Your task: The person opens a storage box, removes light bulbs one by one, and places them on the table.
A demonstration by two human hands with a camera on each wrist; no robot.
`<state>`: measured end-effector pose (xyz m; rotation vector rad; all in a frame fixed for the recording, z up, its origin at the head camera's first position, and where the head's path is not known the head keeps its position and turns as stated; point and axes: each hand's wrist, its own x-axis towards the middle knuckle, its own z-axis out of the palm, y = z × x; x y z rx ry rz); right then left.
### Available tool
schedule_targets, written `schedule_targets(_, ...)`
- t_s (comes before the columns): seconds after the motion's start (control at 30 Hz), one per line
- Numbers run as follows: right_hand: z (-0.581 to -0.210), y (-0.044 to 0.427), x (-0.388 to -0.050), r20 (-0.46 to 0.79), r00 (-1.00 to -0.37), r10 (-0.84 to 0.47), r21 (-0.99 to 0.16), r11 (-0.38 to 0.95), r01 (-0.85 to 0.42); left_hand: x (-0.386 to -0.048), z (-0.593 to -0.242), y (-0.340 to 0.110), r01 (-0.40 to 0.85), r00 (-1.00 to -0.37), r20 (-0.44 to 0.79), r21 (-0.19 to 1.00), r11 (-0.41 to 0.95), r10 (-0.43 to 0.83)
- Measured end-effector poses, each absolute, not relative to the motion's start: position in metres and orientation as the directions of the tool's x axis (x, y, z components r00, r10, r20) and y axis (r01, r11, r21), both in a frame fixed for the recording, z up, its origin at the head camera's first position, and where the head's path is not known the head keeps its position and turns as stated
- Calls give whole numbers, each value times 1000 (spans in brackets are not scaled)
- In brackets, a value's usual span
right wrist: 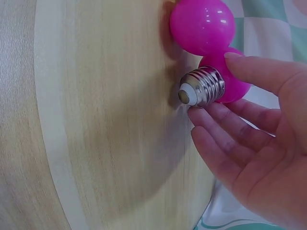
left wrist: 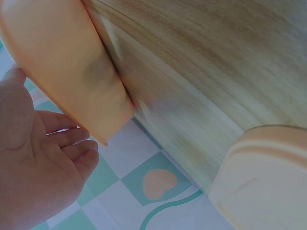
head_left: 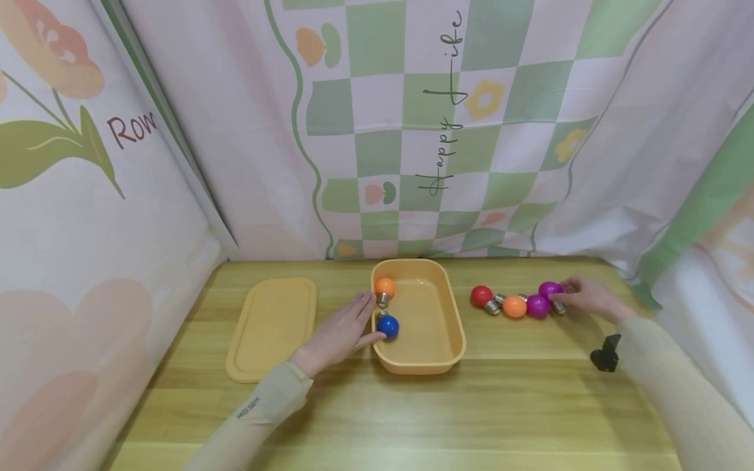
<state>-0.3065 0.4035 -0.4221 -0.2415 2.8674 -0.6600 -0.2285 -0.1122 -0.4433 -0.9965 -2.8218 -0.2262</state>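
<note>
My left hand [head_left: 336,333] rests against the left rim of a yellow-orange plastic box [head_left: 419,365], its fingers nearly straight. The left wrist view shows the fingers along the box's outer wall [left wrist: 72,76]. Inside the box, along its left side, lie an orange light bulb [head_left: 385,286] and a blue light bulb [head_left: 388,326]. At the right, my right hand [head_left: 586,297] holds a purple light bulb [right wrist: 237,88] between thumb and fingers; its metal screw base points away from the palm. Touching it or very close is another purple bulb [head_left: 538,305].
Left of that purple bulb lie an orange bulb [head_left: 515,307] and a red bulb [head_left: 481,296], with metal bases among them. A flat yellow-orange lid [head_left: 272,330] lies on the wooden table [head_left: 377,418] left of the box. Patterned curtains [head_left: 377,150] hang behind the table.
</note>
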Motion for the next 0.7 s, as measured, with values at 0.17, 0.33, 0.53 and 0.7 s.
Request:
schedule_targets(0.17, -422, 402, -307, -168, -966, -198, -441, 891, -107, -228, -443, -112, 627, -774, 178, 84, 774, 608)
schedule_targets(0.33, -423, 402, -308, -186, -961, -203, -430, 896, -106, -227, -442, -112, 618, -782, 163, 83, 781, 602)
schedule_targets(0.53, -424, 401, -308, -194, -957, -214, -431, 895, -112, -228, -443, -112, 623, -778, 169, 82, 778, 605)
schedule_targets(0.7, -425, 401, -308, -183, -959, -215, -418, 900, -122, -228, -443, -112, 625, -776, 178, 82, 776, 605)
